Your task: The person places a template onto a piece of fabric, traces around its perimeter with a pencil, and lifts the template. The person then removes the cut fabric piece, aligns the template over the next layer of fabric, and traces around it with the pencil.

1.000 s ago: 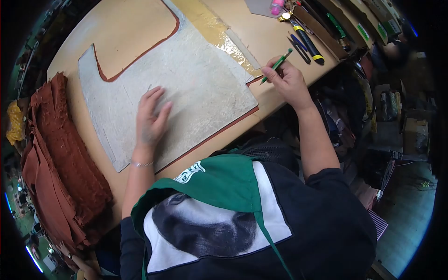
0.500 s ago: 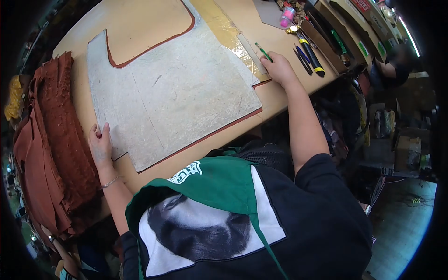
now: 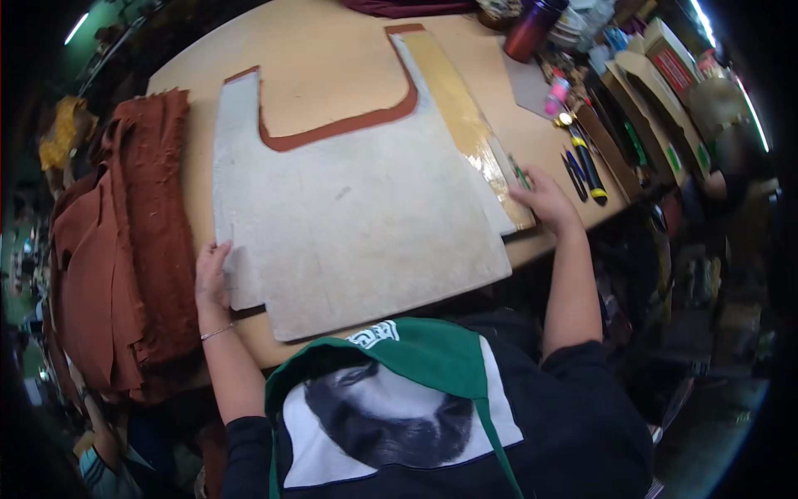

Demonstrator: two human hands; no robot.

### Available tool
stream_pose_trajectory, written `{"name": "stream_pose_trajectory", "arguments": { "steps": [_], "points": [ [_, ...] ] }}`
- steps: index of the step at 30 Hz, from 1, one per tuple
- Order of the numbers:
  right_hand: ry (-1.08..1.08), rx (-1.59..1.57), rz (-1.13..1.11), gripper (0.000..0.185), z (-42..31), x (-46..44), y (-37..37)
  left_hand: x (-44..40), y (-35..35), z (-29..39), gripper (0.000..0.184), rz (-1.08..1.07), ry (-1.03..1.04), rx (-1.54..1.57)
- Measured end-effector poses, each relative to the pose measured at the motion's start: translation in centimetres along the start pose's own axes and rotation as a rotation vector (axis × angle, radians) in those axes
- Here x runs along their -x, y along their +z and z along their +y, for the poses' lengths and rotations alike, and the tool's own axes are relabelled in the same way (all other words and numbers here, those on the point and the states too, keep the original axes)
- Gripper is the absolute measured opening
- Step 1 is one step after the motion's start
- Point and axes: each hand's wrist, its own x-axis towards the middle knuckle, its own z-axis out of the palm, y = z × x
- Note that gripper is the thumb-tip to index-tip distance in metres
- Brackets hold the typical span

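Plainly saw a pale grey board (image 3: pixel 366 224) lying flat on the worktop (image 3: pixel 332 91), between the left hand (image 3: pixel 213 274) and the right hand (image 3: pixel 544 202). Noted a scuffed, faintly smudged face, a stepped notch at the near left corner and a deep U-shaped cutout at the far side, with a longer prong on the right. Found a small dark mark (image 3: pixel 342 193) near the middle, too blurred to read. Saw reddish-brown leather (image 3: pixel 341 132) underneath, peeking out along the cutout and past both prong tips. Noticed a yellowish strip (image 3: pixel 455 108) down the right edge, shiny toward the near end.

Saw the left hand half-curled at the board's left edge; could not tell a firm grip from a light touch. Saw the right hand closed around a green pencil (image 3: pixel 521 173), near the strip's lower end.

Farther left, met a tall pile of brown leather (image 3: pixel 154 241) with ragged edges. To the right, picked out a yellow-and-black tool (image 3: pixel 591 170) and a pink bottle (image 3: pixel 556 96). Beyond, saw a red label (image 3: pixel 670 68) on a cardboard box, illegible. Nearest, found white block lettering (image 3: pixel 372 334) on a green hood (image 3: pixel 424 356), unreadable too.
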Motion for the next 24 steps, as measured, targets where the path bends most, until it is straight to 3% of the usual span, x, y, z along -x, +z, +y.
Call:
{"name": "stream_pose_trajectory", "arguments": {
  "steps": [1, 6, 12, 18, 21, 24],
  "points": [
    [-0.059, -0.048, -0.042, 0.033, 1.0, 0.0, 0.5, 0.4, 0.1, 0.0, 0.029, -0.002, -0.007, -0.019],
    [0.068, -0.008, -0.057, 0.032, 0.7, 0.8, 0.5, 2.2, 1.2, 0.4, 0.034, -0.080, 0.076, 0.017],
    [-0.037, -0.339, -0.027, 0.038, 1.8, 1.8, 0.5, 1.8, 0.9, -1.8, 0.029, -0.034, 0.268, -0.065],
    [0.026, -0.421, -0.030, 0.037, 1.5, 2.0, 0.6, 2.1, 1.1, -1.2, 0.024, 0.028, 0.241, -0.218],
    [0.060, -0.360, 0.075, 0.032, 1.0, 1.8, 1.3, 2.7, 1.8, -0.6, 0.023, 0.034, 0.201, -0.215],
    [-0.074, -0.030, 0.254, 0.027, 2.2, 0.9, 0.8, 1.7, 1.8, -2.1, 0.023, 0.159, 0.565, -0.578]
  ]
}}
